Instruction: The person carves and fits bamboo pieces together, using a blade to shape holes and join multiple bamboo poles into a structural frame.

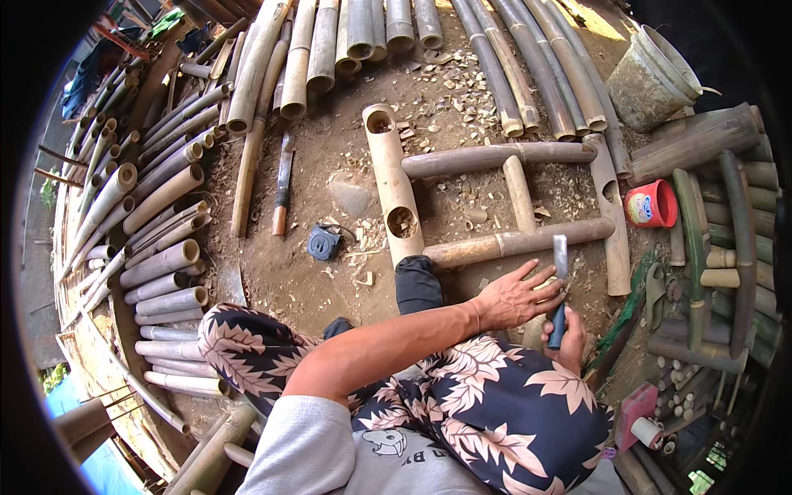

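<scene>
My right hand (569, 340), over my right thigh, is closed around the blue handle of a chisel (558, 323). Its flat metal blade points away from me. My left hand (513, 299) reaches across from the left with fingers spread, their tips close beside the chisel; whether they touch it I cannot tell. Beyond the hands lies a bamboo frame (511, 246) on the ground, two rails joined by a short crosspiece. The rails run between a left bamboo post (384, 165) with cut holes and a right post (615, 247). A dark-covered foot (417, 285) is against the left post's near end.
Bamboo poles (169, 264) are stacked at left, with more poles (528, 66) along the far side. A black tape measure (323, 242) lies left of the frame. At right are a red container (651, 204), a dirty bucket (650, 78) and bamboo pieces (726, 239). Wood chips litter the dirt.
</scene>
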`<action>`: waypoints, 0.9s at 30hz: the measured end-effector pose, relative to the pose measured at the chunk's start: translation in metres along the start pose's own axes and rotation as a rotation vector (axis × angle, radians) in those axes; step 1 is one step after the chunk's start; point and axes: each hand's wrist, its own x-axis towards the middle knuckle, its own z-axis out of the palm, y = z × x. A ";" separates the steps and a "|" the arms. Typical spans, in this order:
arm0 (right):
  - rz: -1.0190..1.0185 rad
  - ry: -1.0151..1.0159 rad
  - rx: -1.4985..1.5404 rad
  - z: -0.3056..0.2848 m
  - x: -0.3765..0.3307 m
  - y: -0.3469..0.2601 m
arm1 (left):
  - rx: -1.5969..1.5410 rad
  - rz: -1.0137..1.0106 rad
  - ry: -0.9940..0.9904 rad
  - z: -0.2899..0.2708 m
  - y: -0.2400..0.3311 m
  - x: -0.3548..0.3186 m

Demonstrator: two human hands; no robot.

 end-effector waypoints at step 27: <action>-0.460 -0.068 -0.824 -0.003 -0.015 -0.029 | -1.253 -1.373 1.850 -0.069 -0.135 -0.169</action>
